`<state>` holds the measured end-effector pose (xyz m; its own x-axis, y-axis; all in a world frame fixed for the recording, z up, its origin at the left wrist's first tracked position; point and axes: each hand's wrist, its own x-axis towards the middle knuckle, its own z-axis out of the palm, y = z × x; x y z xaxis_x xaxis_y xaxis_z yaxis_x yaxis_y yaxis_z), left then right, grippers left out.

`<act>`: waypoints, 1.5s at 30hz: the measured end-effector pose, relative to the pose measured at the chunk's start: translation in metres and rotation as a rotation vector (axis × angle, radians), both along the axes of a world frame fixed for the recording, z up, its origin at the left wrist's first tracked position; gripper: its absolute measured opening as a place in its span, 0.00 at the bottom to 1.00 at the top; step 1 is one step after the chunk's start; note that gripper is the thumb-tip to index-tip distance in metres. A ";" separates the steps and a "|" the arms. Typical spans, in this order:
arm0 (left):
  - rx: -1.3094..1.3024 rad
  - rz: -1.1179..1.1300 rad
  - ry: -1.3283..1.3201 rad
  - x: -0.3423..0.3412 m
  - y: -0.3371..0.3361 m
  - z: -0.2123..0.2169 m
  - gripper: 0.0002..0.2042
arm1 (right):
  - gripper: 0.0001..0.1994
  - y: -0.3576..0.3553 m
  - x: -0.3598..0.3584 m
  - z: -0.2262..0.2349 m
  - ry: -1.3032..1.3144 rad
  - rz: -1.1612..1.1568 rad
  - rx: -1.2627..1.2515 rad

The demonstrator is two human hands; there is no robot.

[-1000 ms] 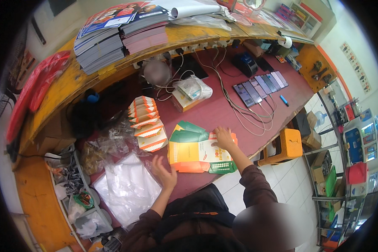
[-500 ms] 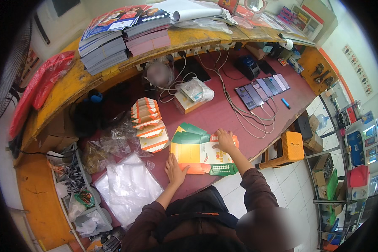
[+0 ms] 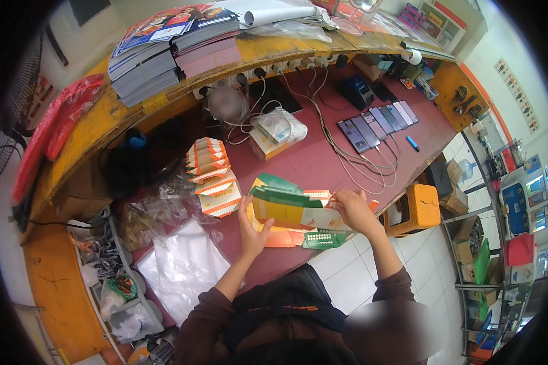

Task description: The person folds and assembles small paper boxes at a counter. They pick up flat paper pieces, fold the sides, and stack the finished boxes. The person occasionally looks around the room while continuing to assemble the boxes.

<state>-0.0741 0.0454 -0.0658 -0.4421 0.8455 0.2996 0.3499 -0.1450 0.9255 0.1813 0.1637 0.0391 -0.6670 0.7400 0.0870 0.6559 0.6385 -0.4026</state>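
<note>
Orange and green, the flat printed cardboard box blank (image 3: pixel 289 210) lies near the front edge of the dark red counter (image 3: pixel 323 161), partly lifted, on top of more blanks of the same kind. It could slide off the edge to the tiled floor (image 3: pixel 347 274), because the stack under it is uneven and thin card bends easily; a wrong fold could also crease it. The left hand (image 3: pixel 251 226) presses its left side with fingers almost straight, thumb up against the card. The right hand (image 3: pixel 353 210) curls loosely around the right end and pinches a flap. Finished folded orange cartons (image 3: pixel 212 176) stand just beside, to the left.
</note>
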 end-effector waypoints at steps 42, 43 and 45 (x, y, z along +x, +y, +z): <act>-0.452 0.038 0.991 0.022 0.008 -0.097 0.20 | 0.11 -0.054 -0.105 -0.179 0.115 -0.384 0.147; -0.468 0.028 1.009 0.020 0.011 -0.095 0.20 | 0.14 -0.050 -0.105 -0.180 0.182 -0.392 0.175; -0.412 0.010 0.940 0.017 0.011 -0.083 0.21 | 0.13 -0.047 -0.102 -0.179 0.406 -0.411 0.116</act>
